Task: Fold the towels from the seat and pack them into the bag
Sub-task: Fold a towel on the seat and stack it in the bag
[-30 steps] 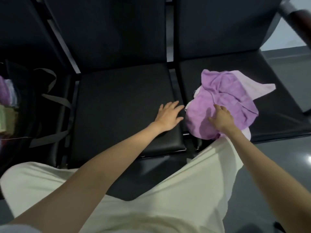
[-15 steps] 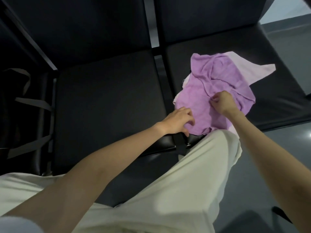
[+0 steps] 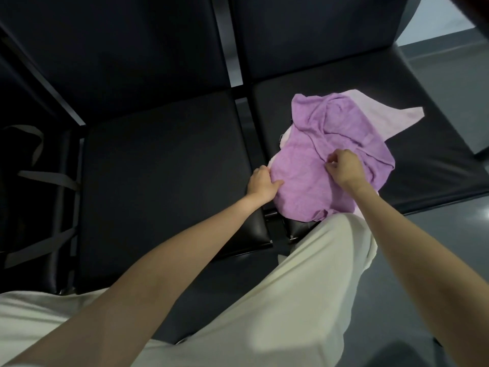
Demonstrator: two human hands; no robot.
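A crumpled purple towel [image 3: 312, 165] lies on the right black seat [image 3: 412, 96], on top of a paler pink towel [image 3: 397, 117] that sticks out behind it. My left hand [image 3: 262, 185] grips the purple towel's left edge, its thumb on top of the cloth. At the towel's middle, my right hand [image 3: 344, 168] pinches a fold with curled fingers. The dark bag [image 3: 23, 165] with grey straps stands at the far left, mostly in shadow; its inside is not visible.
The middle black seat [image 3: 164, 181] lies between the bag and the towels. Dark seat backs rise behind both seats. My legs in cream trousers [image 3: 291, 287] fill the foreground. Grey floor [image 3: 449, 234] shows on the right.
Both hands have gone from lying flat by the purple towel to gripping it: the left moved right onto its left edge, the right curled into a pinch at the middle. The view shifted right.
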